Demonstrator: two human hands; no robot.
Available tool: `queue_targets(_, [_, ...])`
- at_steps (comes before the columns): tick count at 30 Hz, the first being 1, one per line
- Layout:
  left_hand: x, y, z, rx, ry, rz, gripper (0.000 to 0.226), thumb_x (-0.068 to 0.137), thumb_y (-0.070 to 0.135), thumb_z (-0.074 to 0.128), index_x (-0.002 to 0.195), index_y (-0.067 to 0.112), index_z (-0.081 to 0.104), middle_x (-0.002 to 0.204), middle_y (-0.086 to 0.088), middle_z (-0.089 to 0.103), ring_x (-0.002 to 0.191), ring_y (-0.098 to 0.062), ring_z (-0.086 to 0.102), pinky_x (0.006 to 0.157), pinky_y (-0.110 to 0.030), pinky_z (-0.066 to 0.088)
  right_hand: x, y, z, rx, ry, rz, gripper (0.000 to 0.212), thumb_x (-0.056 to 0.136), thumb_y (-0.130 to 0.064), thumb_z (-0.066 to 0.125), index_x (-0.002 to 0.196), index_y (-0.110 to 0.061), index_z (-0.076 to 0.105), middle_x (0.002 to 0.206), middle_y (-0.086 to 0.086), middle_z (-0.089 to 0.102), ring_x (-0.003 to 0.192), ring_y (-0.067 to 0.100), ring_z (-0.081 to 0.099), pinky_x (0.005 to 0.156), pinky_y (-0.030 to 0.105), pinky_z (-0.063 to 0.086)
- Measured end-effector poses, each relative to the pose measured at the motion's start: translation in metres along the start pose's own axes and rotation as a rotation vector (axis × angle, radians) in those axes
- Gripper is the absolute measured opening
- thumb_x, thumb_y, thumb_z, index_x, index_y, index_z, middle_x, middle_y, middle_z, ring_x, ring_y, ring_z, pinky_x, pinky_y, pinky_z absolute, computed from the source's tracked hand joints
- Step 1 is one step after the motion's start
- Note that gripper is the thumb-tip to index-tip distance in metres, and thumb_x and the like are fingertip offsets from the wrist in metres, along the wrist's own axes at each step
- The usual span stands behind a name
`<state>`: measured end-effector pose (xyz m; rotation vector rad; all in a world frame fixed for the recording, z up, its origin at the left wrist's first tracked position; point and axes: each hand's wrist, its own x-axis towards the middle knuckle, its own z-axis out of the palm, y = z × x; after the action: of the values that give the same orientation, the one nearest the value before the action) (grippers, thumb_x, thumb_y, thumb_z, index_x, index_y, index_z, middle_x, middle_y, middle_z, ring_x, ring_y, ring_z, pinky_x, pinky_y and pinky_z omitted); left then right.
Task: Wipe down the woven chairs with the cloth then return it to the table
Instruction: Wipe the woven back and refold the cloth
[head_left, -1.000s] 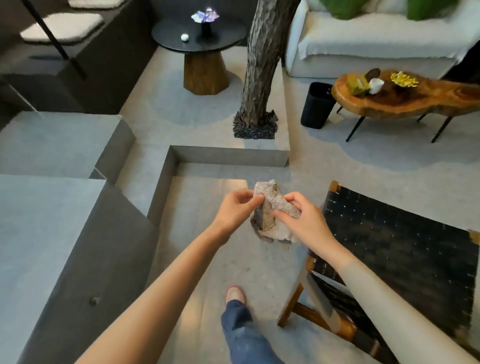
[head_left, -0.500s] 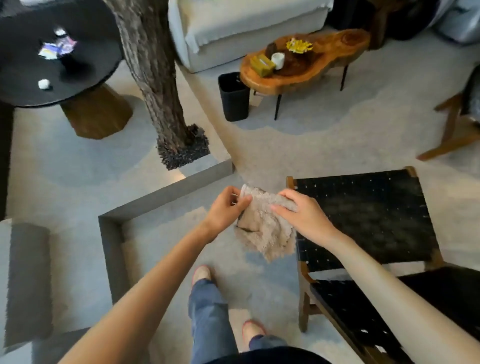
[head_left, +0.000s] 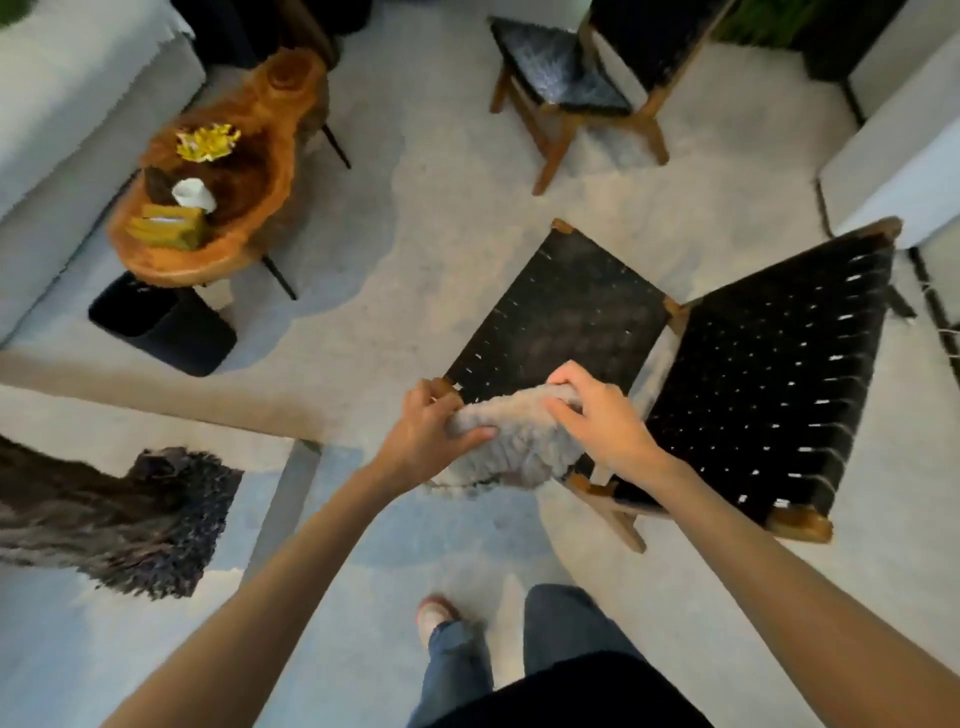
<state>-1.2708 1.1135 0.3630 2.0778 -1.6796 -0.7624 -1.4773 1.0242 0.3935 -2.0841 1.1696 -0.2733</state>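
Observation:
A fluffy beige cloth hangs between both hands just above the near corner of a black woven chair with a wooden frame. My left hand grips the cloth's left end. My right hand grips its upper right edge, over the chair seat. The chair's woven backrest leans to the right. A second woven chair stands farther back. The wooden live-edge table is at the upper left.
A black bin stands by the table, which carries a white cup, a tissue box and yellow flowers. A white sofa lies at far left. A tree trunk base and a floor step lie left of my legs.
The view has swung right, bringing the woven chair right under my hands. Both hands have carried the cloth over the seat's near corner and spread it wider.

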Motion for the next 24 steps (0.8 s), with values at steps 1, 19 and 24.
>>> queue_targets(1, [0.010,0.001,-0.003,0.017,-0.034,0.063,0.042,0.081,0.047,0.066,0.104,0.012,0.063,0.113,0.002,0.040,0.104,-0.014,0.038,0.087,-0.025,0.039,-0.003,0.002,-0.003,0.010,0.036,0.028,0.008,0.097,-0.019,0.053,0.102,-0.022,0.048,0.079,-0.010,0.056,0.067,0.000,0.053,0.055,0.012,0.039])
queue_targets(19, [0.160,0.133,0.072,-0.291,-0.633,-0.033,0.016,0.098,0.033,0.047,0.110,0.023,0.048,0.106,0.002,0.054,0.097,-0.014,0.054,0.078,-0.032,0.048,-0.049,0.096,-0.041,0.299,0.818,0.592,0.015,0.088,-0.026,0.067,0.091,-0.025,0.053,0.078,-0.014,0.057,0.073,-0.005,0.058,0.054,0.011,0.046])
queue_targets(24, [0.167,0.161,0.091,-0.753,-0.884,-0.269,0.029,0.096,0.042,0.047,0.123,0.032,0.042,0.120,0.001,0.055,0.107,-0.016,0.056,0.080,-0.036,0.051,-0.036,0.084,-0.020,0.367,0.672,0.557,0.010,0.090,-0.018,0.065,0.090,-0.022,0.056,0.066,-0.006,0.053,0.057,0.003,0.047,0.052,0.017,0.038])
